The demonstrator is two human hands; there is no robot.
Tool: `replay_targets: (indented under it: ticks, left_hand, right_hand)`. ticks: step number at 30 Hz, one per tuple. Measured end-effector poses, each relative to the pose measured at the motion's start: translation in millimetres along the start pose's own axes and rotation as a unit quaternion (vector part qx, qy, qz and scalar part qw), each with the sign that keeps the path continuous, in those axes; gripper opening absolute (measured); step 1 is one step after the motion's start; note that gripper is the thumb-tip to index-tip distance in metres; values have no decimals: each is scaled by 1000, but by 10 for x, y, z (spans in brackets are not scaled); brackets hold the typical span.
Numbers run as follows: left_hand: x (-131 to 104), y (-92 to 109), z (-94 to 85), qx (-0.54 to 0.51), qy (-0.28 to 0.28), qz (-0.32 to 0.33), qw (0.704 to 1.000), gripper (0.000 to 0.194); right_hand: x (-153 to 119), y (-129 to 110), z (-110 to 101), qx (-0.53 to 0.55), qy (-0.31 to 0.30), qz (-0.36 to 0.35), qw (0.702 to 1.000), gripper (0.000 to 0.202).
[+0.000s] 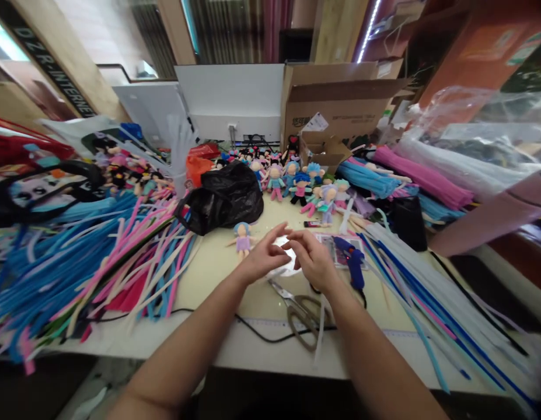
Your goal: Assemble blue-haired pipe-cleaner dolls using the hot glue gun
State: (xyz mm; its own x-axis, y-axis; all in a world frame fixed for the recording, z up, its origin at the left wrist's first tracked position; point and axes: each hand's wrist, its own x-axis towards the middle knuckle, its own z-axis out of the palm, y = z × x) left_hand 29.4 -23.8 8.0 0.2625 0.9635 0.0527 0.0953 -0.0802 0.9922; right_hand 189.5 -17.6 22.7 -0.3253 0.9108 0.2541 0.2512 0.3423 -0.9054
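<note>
My left hand (pixel 266 255) and my right hand (pixel 313 255) meet above the middle of the table, fingertips close together. The fingers of both are bent as in a pinch; anything between them is too small or hidden to make out. Beneath them lies a shiny white patch (pixel 288 262). Just left of my left hand lies a small doll (pixel 243 240) with blue hair and a purple dress. Scissors (pixel 299 309) with brown handles lie below the hands, and a white strip (pixel 320 338) crosses near them. Right of my right hand rests a blue glue gun (pixel 354 265).
Loose pipe cleaners (pixel 121 256) heap up on the left, and more strips (pixel 419 297) lie on the right. A black plastic bag (pixel 229 195), several finished dolls (pixel 300 189) and a cardboard box (pixel 335 105) stand behind. A black cable (pixel 265 338) runs along the front.
</note>
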Motion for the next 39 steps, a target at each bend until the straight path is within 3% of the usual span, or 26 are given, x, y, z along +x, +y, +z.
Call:
replay_targets:
  ticks: [2,4,6,9,12,15,17,19,20,23,25,26,28,29,32,34,37,39]
  left_hand:
    - [-1,7,106,-82,-40,-32,995,65]
    - [4,-20,147,-86,-14,-57,995,34]
    - [11,-59,112,-60,22,-76,995,30]
    - [49,-89,-52,13,73,-82,994,31]
    - [156,-40,-265,85,120,-82,986,28]
    - [301,104,-423,191,101,-104,971,24]
    - [391,251,-465,312,51,-78,945,36]
    - [470,429,-456,428,8,-36,903,64]
    - [504,524,-436,466,-3,-17,885,68]
    - [580,798,-340,522,38,44,851,43]
    - [600,937,-269,528,103,73,840,21]
    - [599,986,-240,523,127,83,839,21]
    - [577,1044,-210,504,103,106,851,21]
    - [557,1053,-215,493,63,118,860,25]
    - [463,1012,-336,454,-42,128,881,64]
    - [371,926,-500,429,-21,97,898,68]
    - [191,702,-797,394,50,12,918,47]
    - [64,504,-965,419,109,-44,900,36]
  right_hand:
    - [-22,-14,41,-35,-16,-19,999,22]
    - [-37,-33,30,-62,4,-34,997,22]
    - [-36,-48,-22,-69,42,-42,996,22]
    - [-27,-67,-140,-47,135,-53,988,23]
    - [-43,-106,-253,-36,282,-94,954,20]
    - [-77,-160,-302,-38,365,-143,919,15]
    - [-91,-180,-279,-53,328,-159,930,17]
    - [-88,-174,-217,-89,223,-166,956,19]
    - [-81,-163,-179,-107,162,-167,967,20]
    - [-53,-119,-75,-154,69,-165,972,13]
    - [-40,-98,-34,-189,71,-152,968,21]
    - [-35,-90,-24,-203,76,-142,966,27]
    - [-24,-72,-18,-210,81,-122,967,28]
    - [-18,-58,-19,-204,80,-112,969,23]
    - [10,15,-26,-185,61,-93,976,15]
    - [32,79,-22,-188,50,-96,976,21]
    - [56,154,-3,-193,40,-100,975,20]
    - [63,178,10,-191,35,-97,976,20]
